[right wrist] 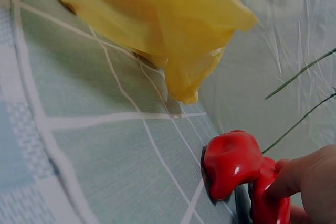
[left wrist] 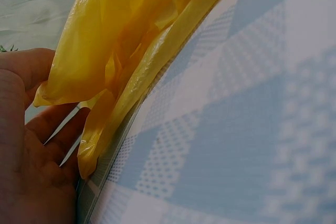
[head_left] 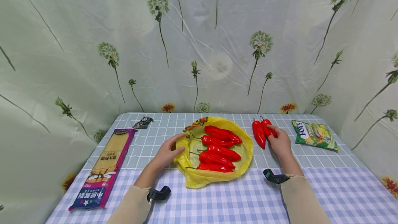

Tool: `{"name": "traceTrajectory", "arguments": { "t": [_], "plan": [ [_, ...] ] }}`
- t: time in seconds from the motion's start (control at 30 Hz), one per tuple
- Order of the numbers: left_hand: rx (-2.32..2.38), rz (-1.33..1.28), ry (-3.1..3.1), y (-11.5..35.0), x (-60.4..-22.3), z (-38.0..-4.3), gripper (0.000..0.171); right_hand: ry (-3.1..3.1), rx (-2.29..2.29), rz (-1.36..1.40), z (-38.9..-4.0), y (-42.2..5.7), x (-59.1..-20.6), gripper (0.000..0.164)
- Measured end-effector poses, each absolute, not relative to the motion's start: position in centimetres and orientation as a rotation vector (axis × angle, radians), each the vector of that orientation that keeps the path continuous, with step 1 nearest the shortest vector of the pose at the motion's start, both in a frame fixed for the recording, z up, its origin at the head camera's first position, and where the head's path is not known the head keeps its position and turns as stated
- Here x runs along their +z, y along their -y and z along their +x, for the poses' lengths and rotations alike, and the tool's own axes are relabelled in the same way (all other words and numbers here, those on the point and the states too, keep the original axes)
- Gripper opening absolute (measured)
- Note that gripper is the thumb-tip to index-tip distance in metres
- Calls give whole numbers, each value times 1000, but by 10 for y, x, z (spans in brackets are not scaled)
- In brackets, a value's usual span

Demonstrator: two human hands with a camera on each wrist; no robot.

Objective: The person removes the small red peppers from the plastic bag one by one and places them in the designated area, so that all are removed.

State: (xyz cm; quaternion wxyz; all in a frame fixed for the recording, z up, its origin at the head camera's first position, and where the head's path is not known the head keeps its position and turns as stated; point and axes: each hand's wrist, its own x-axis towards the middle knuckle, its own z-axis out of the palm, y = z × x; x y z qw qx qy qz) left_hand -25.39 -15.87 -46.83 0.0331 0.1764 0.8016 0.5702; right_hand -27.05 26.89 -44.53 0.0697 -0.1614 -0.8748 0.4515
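A yellow plastic bag (head_left: 196, 179) lies spread wide at the middle of the table, its mouth facing up. Several long red peppers (head_left: 219, 152) with thin dark stems are inside it. My left hand (head_left: 167, 151) rests against the bag's left rim, thumb and fingers apart; in the left wrist view the bag's yellow edge (left wrist: 89, 51) partly hides its fingertips. Right of the bag, my right hand (head_left: 281, 143) grips a red pepper (head_left: 267, 127) on the table, with the thumb on it in the right wrist view. Beside that lies another red pepper (head_left: 258, 134).
On the left lies a long purple pasta packet (head_left: 102, 168), with a small dark wrapper (head_left: 143, 122) behind it. A green FOX'S packet (head_left: 315, 134) lies right of my right hand. A draped flowered sheet (head_left: 217, 44) rises behind the table.
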Motion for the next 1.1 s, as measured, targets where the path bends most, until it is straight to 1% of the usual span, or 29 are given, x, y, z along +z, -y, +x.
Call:
{"name": "traceTrajectory", "arguments": {
  "t": [0.23,0.9,1.1],
  "plan": [
    [1746,521,-2456,159,-469,-255,52,2647,1306,-465,-269,-268,-445,52],
    [1734,536,-2467,160,-470,-254,51,2695,1256,-503,-268,-269,-444,53],
    [1726,528,-2480,159,-469,-255,51,2639,1166,-485,-268,-267,-435,51]
  ]
}}
